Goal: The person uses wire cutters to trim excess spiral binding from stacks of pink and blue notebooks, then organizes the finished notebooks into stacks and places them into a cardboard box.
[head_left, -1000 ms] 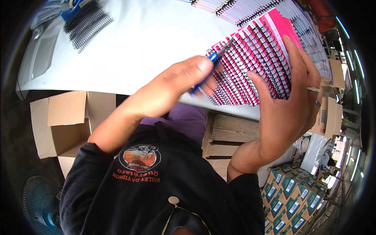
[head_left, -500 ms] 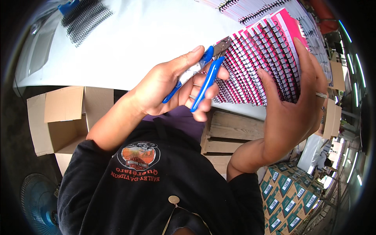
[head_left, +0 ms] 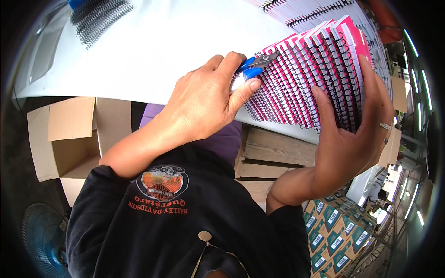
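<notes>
A row of pink-covered spiral-bound notebooks (head_left: 303, 81) stands on edge on the white table, black wire coils facing up toward me. My left hand (head_left: 201, 99), palm down, is wrapped round blue-handled cutting pliers (head_left: 252, 72). Their metal jaws point right, over the upper left part of the row; most of the handles are hidden under my fingers. At the right end, my right hand (head_left: 350, 136) grips several notebooks, thumb on the coils and fingers along the outer pink cover.
Loose black wire coils (head_left: 99, 21) lie at the far left of the white table (head_left: 157, 51). More bound stacks (head_left: 320, 14) sit behind the row. An open cardboard box (head_left: 41, 143), a fan (head_left: 44, 236), a wooden pallet (head_left: 273, 146) and stacked printed cartons (head_left: 331, 231) are around me.
My left hand has turned from palm up to palm down, closing over the pliers' handles. The jaws have swung to point right. My right hand has kept its grip on the notebooks.
</notes>
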Action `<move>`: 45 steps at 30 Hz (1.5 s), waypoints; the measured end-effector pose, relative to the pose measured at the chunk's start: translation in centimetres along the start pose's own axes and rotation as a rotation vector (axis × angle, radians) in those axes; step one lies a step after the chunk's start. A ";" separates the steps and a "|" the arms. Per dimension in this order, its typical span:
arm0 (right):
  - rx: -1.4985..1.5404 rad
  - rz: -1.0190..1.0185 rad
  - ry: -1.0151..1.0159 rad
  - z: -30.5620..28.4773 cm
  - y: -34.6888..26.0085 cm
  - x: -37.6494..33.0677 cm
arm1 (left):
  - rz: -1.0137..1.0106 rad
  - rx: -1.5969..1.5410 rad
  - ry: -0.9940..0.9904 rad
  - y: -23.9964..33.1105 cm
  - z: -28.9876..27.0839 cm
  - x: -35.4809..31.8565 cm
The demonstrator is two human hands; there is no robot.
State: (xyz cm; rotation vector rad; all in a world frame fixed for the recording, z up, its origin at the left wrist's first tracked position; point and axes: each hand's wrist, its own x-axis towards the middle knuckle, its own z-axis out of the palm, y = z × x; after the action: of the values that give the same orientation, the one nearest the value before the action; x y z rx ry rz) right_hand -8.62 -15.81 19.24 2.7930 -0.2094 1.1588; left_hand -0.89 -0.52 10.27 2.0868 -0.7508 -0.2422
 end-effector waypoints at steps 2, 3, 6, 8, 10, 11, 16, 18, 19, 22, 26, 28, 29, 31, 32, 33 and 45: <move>0.010 -0.022 0.011 0.1 0.1 0.1 | 0.057 -0.402 -0.096 -1.1 0.4 0.1; 0.011 -0.030 0.014 0.1 0.3 0.1 | -0.100 -0.821 -0.322 -1.7 0.3 0.3; 0.014 -0.044 -0.001 0.1 0.4 0.2 | -0.444 -1.715 -0.696 -2.0 0.0 0.5; 0.014 -0.042 -0.011 0.1 0.4 0.2 | -0.366 -1.292 -0.597 -2.0 -0.6 0.4; 0.022 -0.045 -0.024 0.0 0.3 0.3 | -0.015 -0.199 -0.045 -1.2 0.6 -0.3; 0.028 -0.040 -0.023 0.0 0.3 0.3 | -0.006 -0.151 -0.032 -1.1 0.8 -0.3; 0.003 -0.077 -0.010 -0.1 0.7 0.3 | -0.377 -1.455 -0.598 -2.7 0.6 -0.1; -0.005 -0.096 -0.011 0.0 0.8 0.2 | -0.384 -1.646 -0.740 -3.1 0.3 0.2; 0.014 -0.090 -0.014 0.0 0.7 0.2 | -0.358 -1.273 -0.634 -2.8 0.0 0.1; 0.063 -0.073 -0.011 0.2 0.4 0.3 | -0.078 -0.101 -0.079 -1.0 0.2 -0.6; 0.081 -0.066 0.005 0.2 -0.1 0.3 | -0.253 -1.118 -0.586 -3.5 0.2 0.0; 0.085 -0.059 0.006 0.2 -0.2 0.3 | -0.394 -1.618 -0.717 -3.9 0.5 0.0; 0.083 -0.057 0.003 0.2 -0.1 0.3 | -0.414 -1.609 -0.707 -3.8 0.4 0.2; 0.075 -0.052 -0.004 0.3 0.0 0.3 | -0.410 -1.386 -0.648 -3.5 -0.4 0.5; 0.067 -0.055 -0.003 0.3 0.0 0.3 | -0.382 -1.173 -0.593 -3.4 -0.8 0.4; 0.058 -0.058 -0.002 0.3 -0.1 0.4 | -0.140 -0.690 -0.350 -3.0 -0.4 0.0; 0.016 -0.052 -0.008 0.2 -0.3 0.3 | -0.315 -1.577 -0.825 -5.1 0.3 1.1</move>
State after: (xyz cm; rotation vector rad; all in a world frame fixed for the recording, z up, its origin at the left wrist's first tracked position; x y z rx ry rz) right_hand -8.20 -15.60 19.31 2.7997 -0.1275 1.1422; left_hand 2.04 0.87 6.13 0.4955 -0.3587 -1.3869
